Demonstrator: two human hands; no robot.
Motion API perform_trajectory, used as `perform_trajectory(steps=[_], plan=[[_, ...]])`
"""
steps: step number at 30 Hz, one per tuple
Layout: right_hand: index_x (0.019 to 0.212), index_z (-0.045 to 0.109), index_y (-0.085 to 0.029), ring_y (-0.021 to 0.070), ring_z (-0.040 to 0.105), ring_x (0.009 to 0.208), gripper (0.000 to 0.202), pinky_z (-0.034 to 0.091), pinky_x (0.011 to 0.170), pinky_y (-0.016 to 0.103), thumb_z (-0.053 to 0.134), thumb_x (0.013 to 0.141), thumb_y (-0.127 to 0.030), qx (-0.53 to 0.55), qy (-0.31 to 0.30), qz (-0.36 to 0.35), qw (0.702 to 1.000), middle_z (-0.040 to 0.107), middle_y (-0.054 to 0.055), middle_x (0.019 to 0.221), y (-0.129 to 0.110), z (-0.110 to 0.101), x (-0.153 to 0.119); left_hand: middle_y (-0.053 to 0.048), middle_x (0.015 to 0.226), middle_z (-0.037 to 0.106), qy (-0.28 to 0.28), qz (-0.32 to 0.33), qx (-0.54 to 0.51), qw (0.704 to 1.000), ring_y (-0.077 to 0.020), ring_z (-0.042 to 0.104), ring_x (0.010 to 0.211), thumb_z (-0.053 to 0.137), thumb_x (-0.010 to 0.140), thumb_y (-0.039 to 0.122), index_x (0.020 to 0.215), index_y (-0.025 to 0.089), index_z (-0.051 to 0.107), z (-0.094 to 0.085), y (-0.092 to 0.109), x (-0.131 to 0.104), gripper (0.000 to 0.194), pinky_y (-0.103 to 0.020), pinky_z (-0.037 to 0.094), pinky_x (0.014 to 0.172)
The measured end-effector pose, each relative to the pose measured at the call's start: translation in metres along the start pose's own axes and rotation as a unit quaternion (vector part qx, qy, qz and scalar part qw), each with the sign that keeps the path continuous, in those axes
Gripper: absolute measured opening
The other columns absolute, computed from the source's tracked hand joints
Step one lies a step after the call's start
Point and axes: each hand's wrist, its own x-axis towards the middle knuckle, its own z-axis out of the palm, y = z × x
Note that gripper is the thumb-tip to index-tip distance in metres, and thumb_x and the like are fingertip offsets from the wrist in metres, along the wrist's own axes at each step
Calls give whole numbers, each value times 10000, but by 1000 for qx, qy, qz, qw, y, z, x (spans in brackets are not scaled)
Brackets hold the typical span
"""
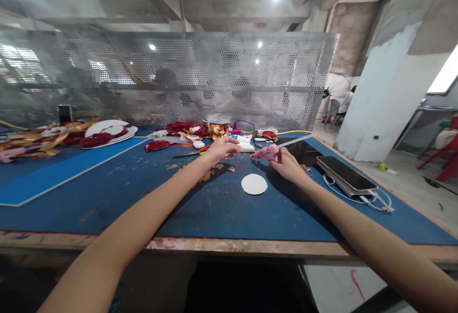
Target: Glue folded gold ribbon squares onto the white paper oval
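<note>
Glue gun (266, 152), pink with a pale stick behind, is clamped in the right hand (286, 164). The left hand (224, 148) is apart from it, fingers curled, grip unclear. One white disc (254, 184) lies nearer than both, well inside the bench (214, 215) edge; one phone (347, 174) rests rightward.

My glue gun (267, 152): pink, looks plastic, smooth. Disc (254, 184): white, matt, papery. Table (214, 208): blue top, matt, scuffed; edge looks like rough wood. Screen (200, 74): perforated, metallic sheen. Phone (346, 173): dark glossy face. Pillar (390, 79): rough concrete, part painted. Scraps at the back (178, 128): red, fabric-like.
</note>
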Motion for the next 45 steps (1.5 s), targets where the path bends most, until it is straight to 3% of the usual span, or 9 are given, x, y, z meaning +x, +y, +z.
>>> perform_trajectory(steps=[3,7,10,15,18,26,31,40,45], plan=[[734,486,-203,151,517,615,104,432,551,270,532,729,-296,30,36,-1,999,538,26,677,-6,-5,-1,-32,657,655,-4,-2,3,1000,-88,603,613,601,695,41,838,127,594,0,-1,1,167,-208,437,594],[683,411,-211,125,470,529,303,377,452,243,506,781,-482,47,92,82,991,486,-3,601,-17,-13,-4,-34,682,661,-13,2,8,1000,-93,608,641,620,692,70,843,139,598,-2,-4,3,168,-226,452,640],[656,400,-210,104,439,451,348,338,417,228,502,773,-521,64,63,117,989,472,-24,551,-21,-17,-6,-38,693,664,-19,1,14,1000,-97,613,653,630,692,87,856,141,599,-2,-4,2,175,-242,463,674],[591,405,-201,102,448,500,266,331,488,227,552,746,-360,67,-5,-3,998,497,-27,543,-22,-13,-8,-34,704,663,-95,8,26,995,-101,626,653,670,681,139,853,150,624,0,0,-4,178,-249,480,692],[603,444,-196,102,444,509,253,321,501,227,593,730,-356,73,-26,-37,996,493,-36,533,-23,-8,-8,-57,763,688,-164,15,50,985,-119,645,666,686,686,184,888,164,633,1,3,-9,210,-259,490,682],[901,526,-188,98,464,554,195,384,535,226,606,757,-292,175,-109,-130,970,525,-32,653,-32,-9,-12,-73,794,712,-299,4,80,951,-141,670,679,724,670,205,914,148,618,9,8,-21,273,-245,496,654],[945,531,-179,109,522,665,192,444,611,246,580,783,-270,222,-129,-173,951,566,28,849,-33,-6,-13,-77,801,720,-328,-7,87,941,-175,689,734,727,673,217,927,151,615,10,6,-20,285,-280,519,693],[790,651,-200,141,562,741,118,464,706,300,570,824,-280,211,-115,-266,934,616,34,787,-35,-6,-12,-69,788,724,-337,-4,120,934,-174,691,740,722,678,220,920,156,640,11,8,-23,263,-260,521,670],[797,679,-213,149,570,724,135,470,690,307,594,810,-317,206,-129,-269,932,624,43,789,-35,-7,-12,-56,756,720,-345,3,129,930,-149,682,690,714,682,217,900,158,653,11,6,-21,234,-223,501,624]])
